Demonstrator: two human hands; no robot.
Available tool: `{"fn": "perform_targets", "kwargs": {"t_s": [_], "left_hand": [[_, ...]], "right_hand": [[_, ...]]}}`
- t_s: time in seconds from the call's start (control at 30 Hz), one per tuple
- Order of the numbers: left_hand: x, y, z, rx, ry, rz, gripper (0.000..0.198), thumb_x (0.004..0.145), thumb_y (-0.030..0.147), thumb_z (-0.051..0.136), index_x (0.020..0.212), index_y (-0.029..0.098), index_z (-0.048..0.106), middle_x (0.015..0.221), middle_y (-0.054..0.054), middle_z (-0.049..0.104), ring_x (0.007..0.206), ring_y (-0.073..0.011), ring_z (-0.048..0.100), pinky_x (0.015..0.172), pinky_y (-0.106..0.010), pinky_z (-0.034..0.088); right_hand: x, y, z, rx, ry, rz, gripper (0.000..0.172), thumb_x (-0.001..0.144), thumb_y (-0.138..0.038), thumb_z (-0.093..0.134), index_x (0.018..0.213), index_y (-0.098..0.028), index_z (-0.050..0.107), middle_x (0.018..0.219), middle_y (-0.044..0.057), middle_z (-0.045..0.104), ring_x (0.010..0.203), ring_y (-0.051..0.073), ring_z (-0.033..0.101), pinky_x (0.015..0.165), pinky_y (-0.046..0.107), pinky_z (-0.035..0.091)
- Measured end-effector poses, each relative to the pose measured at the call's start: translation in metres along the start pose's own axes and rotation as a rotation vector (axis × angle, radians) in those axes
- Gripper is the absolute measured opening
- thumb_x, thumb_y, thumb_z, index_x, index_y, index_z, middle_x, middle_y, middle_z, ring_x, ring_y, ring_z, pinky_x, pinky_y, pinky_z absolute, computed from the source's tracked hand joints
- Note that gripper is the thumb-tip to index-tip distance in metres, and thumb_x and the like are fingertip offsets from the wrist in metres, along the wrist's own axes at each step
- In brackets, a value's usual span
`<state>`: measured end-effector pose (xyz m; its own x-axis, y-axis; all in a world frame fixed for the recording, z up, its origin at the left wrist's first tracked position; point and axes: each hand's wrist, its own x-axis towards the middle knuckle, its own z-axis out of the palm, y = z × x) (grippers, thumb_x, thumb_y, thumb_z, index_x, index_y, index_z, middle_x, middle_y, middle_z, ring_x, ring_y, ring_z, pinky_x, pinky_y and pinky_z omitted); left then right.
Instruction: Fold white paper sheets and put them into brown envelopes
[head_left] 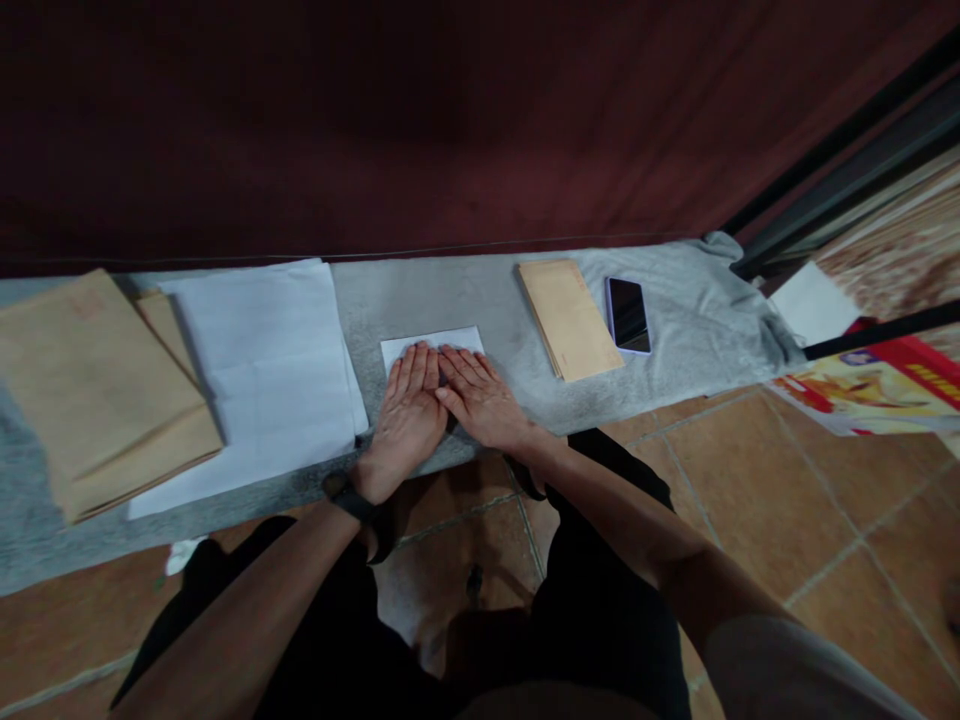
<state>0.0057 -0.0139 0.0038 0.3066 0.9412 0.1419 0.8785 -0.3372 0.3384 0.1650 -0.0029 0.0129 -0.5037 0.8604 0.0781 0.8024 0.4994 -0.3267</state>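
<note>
A folded white sheet of paper [397, 348] lies in front of me on the grey cloth. My left hand [409, 410] rests flat on its left part, fingers stretched out and pointing away from me. Beside it, my right hand [484, 400] presses flat on the right part, its thumb close to the left hand. Both palms cover most of the paper, so only its far edge shows. Left of my hands is a stack of large white sheets [270, 350]. To the right lies a small stack of brown envelopes [570, 315].
Large brown envelopes [105, 390] overlap the white sheets at the left. A phone [628, 315] lies near the right end of the narrow, cloth-covered surface [450, 275]. Behind it hangs a dark red sheet [450, 130]. A colourful printed box [877, 385] is at far right.
</note>
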Motion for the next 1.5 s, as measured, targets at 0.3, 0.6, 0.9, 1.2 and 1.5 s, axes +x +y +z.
{"fn": "perform_targets", "kwargs": {"t_s": [0.3, 0.6, 0.9, 1.2, 1.5], "left_hand": [[0.000, 0.000, 0.000, 0.037, -0.002, -0.031, 0.064, 0.097, 0.023, 0.032, 0.156, -0.001, 0.030, 0.166, -0.021, 0.025, 0.157, -0.0306, 0.018, 0.128, -0.051, 0.021], [0.001, -0.005, -0.001, -0.006, 0.001, -0.050, 0.064, 0.099, 0.029, 0.031, 0.157, 0.002, 0.028, 0.167, -0.022, 0.023, 0.157, -0.0310, 0.015, 0.128, -0.054, 0.018], [0.004, -0.007, 0.001, 0.010, 0.000, -0.093, 0.066, 0.100, 0.033, 0.032, 0.156, -0.001, 0.028, 0.167, -0.024, 0.020, 0.158, -0.0314, 0.013, 0.128, -0.053, 0.015], [0.005, -0.006, -0.001, -0.004, 0.005, -0.130, 0.069, 0.101, 0.038, 0.031, 0.157, -0.001, 0.026, 0.168, -0.024, 0.020, 0.158, -0.0318, 0.013, 0.127, -0.053, 0.014], [0.005, -0.006, -0.002, 0.008, 0.026, -0.145, 0.071, 0.101, 0.041, 0.028, 0.156, -0.003, 0.027, 0.167, -0.026, 0.020, 0.158, -0.0338, 0.012, 0.127, -0.054, 0.015]], "right_hand": [[0.002, 0.002, 0.006, -0.056, 0.032, 0.028, 0.060, 0.109, -0.048, 0.031, 0.157, -0.014, 0.038, 0.166, 0.007, 0.030, 0.155, 0.022, 0.026, 0.131, 0.043, 0.014], [0.003, 0.010, 0.006, -0.080, 0.049, 0.059, 0.060, 0.108, -0.050, 0.033, 0.157, -0.015, 0.037, 0.167, 0.008, 0.028, 0.155, 0.023, 0.026, 0.130, 0.045, 0.017], [0.001, 0.015, 0.007, -0.104, 0.087, 0.095, 0.063, 0.108, -0.051, 0.031, 0.158, -0.013, 0.035, 0.166, 0.009, 0.029, 0.155, 0.024, 0.027, 0.130, 0.045, 0.016], [0.000, 0.026, 0.010, -0.105, 0.101, 0.122, 0.066, 0.107, -0.053, 0.031, 0.160, -0.013, 0.032, 0.167, 0.010, 0.028, 0.155, 0.025, 0.026, 0.130, 0.046, 0.016], [-0.002, 0.029, 0.008, -0.099, 0.101, 0.160, 0.066, 0.107, -0.053, 0.031, 0.160, -0.014, 0.031, 0.167, 0.010, 0.028, 0.155, 0.026, 0.025, 0.129, 0.047, 0.017]]}}
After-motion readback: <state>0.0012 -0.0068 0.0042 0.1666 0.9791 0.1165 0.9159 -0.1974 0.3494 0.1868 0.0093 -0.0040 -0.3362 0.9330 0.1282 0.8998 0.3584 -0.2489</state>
